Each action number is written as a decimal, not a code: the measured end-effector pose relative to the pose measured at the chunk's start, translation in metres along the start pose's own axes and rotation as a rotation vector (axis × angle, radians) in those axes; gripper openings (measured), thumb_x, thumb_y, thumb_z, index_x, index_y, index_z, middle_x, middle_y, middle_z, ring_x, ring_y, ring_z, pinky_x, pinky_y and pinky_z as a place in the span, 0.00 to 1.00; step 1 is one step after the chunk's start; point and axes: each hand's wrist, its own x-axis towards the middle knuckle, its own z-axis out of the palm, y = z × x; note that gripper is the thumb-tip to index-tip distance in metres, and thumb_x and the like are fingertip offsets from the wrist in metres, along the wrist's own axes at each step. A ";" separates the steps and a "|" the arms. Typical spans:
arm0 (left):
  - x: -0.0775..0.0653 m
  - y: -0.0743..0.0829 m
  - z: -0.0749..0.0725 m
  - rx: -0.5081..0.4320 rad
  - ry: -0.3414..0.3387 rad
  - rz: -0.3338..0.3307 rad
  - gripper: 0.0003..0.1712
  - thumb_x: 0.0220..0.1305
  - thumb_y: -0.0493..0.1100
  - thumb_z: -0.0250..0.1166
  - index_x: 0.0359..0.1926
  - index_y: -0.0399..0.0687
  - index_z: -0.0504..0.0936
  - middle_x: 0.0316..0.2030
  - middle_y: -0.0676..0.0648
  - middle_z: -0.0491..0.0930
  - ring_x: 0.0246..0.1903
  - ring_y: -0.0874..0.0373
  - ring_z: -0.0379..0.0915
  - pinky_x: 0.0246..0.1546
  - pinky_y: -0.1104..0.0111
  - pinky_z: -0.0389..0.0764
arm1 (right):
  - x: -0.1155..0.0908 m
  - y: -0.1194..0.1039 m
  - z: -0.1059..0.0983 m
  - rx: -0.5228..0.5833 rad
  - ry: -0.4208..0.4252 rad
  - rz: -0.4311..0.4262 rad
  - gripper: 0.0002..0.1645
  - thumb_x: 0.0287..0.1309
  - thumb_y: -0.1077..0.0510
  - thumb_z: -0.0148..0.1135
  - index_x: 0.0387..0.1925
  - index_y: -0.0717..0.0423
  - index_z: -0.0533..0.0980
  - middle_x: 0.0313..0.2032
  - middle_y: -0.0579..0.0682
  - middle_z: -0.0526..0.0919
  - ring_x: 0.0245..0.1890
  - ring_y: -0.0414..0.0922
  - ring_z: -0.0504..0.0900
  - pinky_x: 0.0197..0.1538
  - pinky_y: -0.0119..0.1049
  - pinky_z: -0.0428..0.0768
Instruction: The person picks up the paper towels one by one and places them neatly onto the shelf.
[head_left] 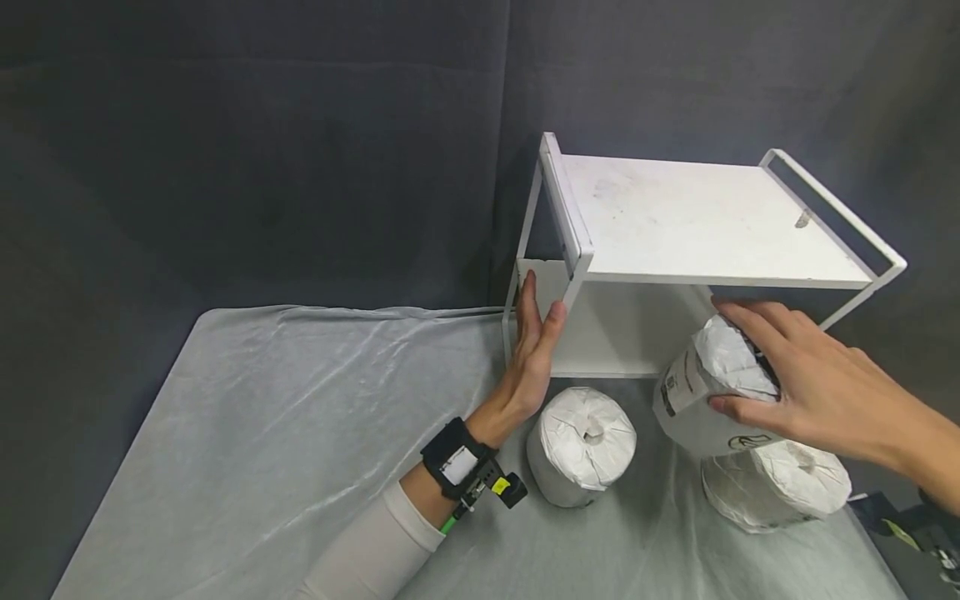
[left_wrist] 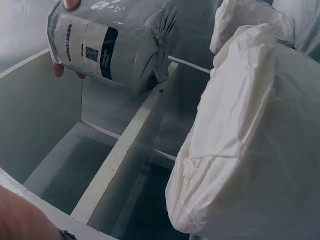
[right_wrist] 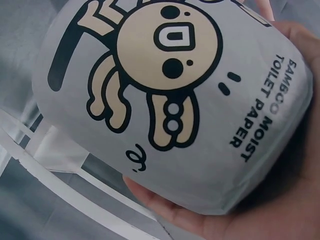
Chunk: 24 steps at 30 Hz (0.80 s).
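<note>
My right hand [head_left: 817,375] grips a wrapped toilet paper roll [head_left: 686,408] from above, fingers over its far side and thumb on the near side. The roll is tilted, in front of the white shelf's [head_left: 712,225] lower right opening. Its wrapper, printed with a cartoon and "bamboo moist toilet paper", fills the right wrist view. My left hand [head_left: 528,358] rests with straight fingers against the shelf's left side frame. Just below that hand, a second wrapped roll [head_left: 585,437] stands on the cloth. A third roll [head_left: 787,483] lies partly hidden beneath the held one.
Grey cloth [head_left: 300,433] covers the table, with a dark curtain [head_left: 300,167] behind. Raised white side rails [head_left: 836,208] flank the shelf's top board. The left wrist view shows the standing roll [left_wrist: 225,145] large and close beside the shelf boards.
</note>
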 end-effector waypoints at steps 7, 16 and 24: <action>0.001 -0.001 0.000 -0.001 0.002 0.001 0.69 0.65 0.89 0.35 0.86 0.45 0.31 0.85 0.42 0.29 0.84 0.52 0.22 0.81 0.47 0.33 | 0.001 -0.003 -0.003 -0.012 -0.003 0.026 0.70 0.50 0.27 0.77 0.82 0.57 0.57 0.68 0.65 0.69 0.60 0.65 0.73 0.35 0.69 0.81; -0.001 0.002 -0.001 -0.005 0.003 -0.004 0.68 0.65 0.89 0.36 0.86 0.47 0.31 0.85 0.42 0.29 0.84 0.52 0.23 0.81 0.46 0.35 | 0.004 -0.009 -0.003 0.000 0.052 0.028 0.69 0.49 0.28 0.78 0.82 0.55 0.57 0.68 0.65 0.68 0.60 0.64 0.71 0.34 0.70 0.79; -0.001 0.000 -0.001 -0.005 -0.002 -0.010 0.65 0.68 0.87 0.36 0.86 0.48 0.31 0.85 0.43 0.29 0.84 0.52 0.23 0.81 0.45 0.35 | 0.016 -0.007 0.001 0.002 0.051 0.017 0.65 0.51 0.29 0.76 0.80 0.54 0.59 0.66 0.68 0.70 0.60 0.68 0.72 0.34 0.72 0.78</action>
